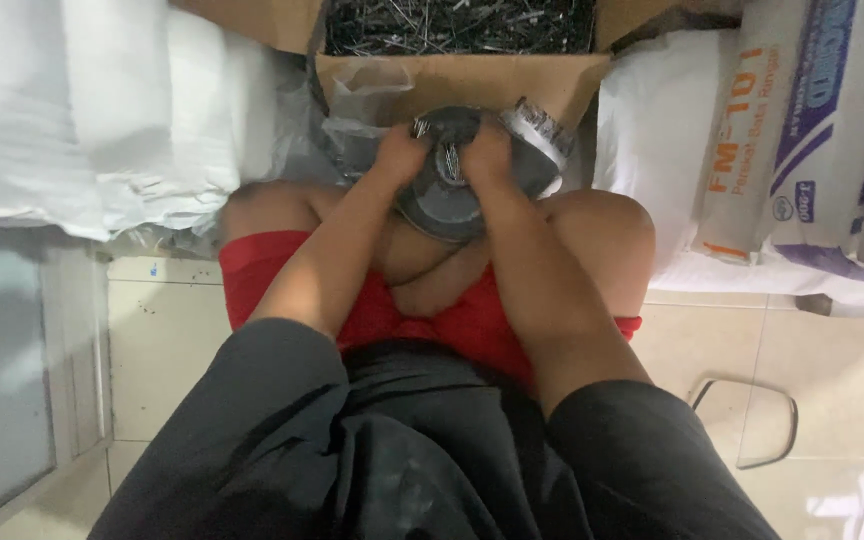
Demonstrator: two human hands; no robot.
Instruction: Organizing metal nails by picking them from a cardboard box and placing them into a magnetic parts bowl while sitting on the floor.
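Observation:
I sit cross-legged in red shorts, and both hands meet over a round grey metal dish (444, 208) resting between my knees. My left hand (399, 152) and my right hand (488, 156) are closed around a bunch of dark nails (446, 158) just above the dish. A clear plastic bag (540, 132) is crumpled around the dish's far side. Behind the hands stands an opened cardboard box (452, 78) full of loose nails (457, 24).
White sacks (102, 110) are stacked at the left. Printed white bags (802, 130) lie piled at the right. A metal wire frame (752, 425) sits on the beige tiled floor at the lower right, and a glass panel (2, 370) is at the lower left.

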